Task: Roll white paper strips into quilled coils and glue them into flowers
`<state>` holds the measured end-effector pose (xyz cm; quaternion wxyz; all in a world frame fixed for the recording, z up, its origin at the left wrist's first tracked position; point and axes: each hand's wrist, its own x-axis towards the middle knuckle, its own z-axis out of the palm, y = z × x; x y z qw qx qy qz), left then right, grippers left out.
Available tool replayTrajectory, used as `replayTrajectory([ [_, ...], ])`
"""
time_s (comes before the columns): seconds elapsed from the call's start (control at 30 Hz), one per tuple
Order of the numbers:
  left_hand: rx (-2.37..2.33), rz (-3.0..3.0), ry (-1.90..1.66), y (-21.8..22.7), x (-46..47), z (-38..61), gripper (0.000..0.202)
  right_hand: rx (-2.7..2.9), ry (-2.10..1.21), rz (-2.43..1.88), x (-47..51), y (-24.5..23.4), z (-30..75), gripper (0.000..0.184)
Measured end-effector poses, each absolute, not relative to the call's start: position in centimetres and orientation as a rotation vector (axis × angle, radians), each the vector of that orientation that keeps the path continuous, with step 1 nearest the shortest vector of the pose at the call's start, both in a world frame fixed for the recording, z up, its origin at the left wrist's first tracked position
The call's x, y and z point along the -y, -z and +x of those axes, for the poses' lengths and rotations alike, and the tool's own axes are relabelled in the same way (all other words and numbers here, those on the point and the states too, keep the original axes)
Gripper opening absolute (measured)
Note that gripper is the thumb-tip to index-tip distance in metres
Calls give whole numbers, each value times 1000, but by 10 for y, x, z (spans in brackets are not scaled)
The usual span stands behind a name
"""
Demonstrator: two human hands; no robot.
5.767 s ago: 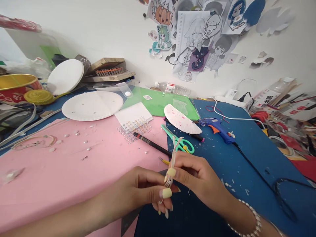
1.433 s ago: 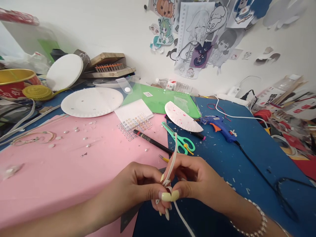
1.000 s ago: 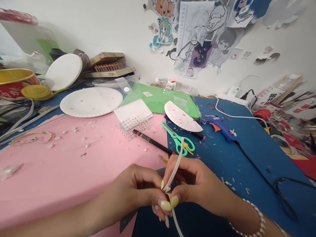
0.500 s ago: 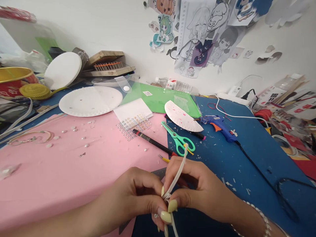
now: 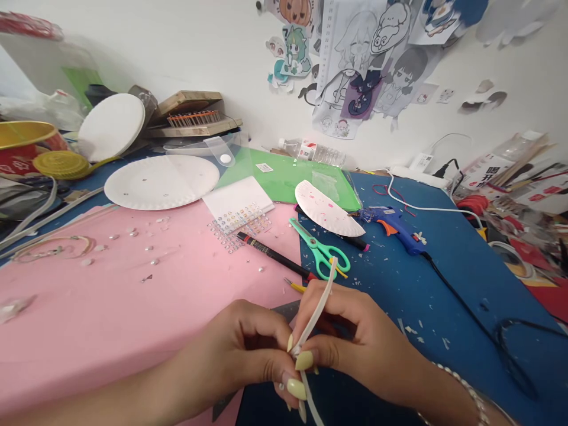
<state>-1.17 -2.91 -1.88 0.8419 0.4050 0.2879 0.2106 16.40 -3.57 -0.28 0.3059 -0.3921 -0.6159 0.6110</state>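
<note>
Between left fingers (image 5: 266, 364) and right fingers (image 5: 331, 350), pinched by both, a white strip (image 5: 321, 302), apparently knotted, jutting upward.

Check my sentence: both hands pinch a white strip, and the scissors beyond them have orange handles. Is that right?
Not orange: the head view shows green-handled scissors. The left hand and right hand do pinch the white strip, with the scissors beyond them.
</note>
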Motion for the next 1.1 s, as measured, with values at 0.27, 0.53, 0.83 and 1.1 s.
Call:
replayTrajectory([
  [0.27, -658, 955, -446, 12, 22, -12, 9, 1543, -1636, -1062, 31, 3, 166, 8],
  [0.53, -646, 857, -346, 10, 19, -13, 11, 1365, -1759, -992, 30, 2, 169, 9],
  [0.83, -656, 903, -340, 6, 18, -14, 17, 1581, -1639, -950, 29, 4, 169, 14],
  [1.1, -674, 914, -349, 8, 20, -10, 10, 1628, -1535, -1020, 33, 3, 166, 10],
])
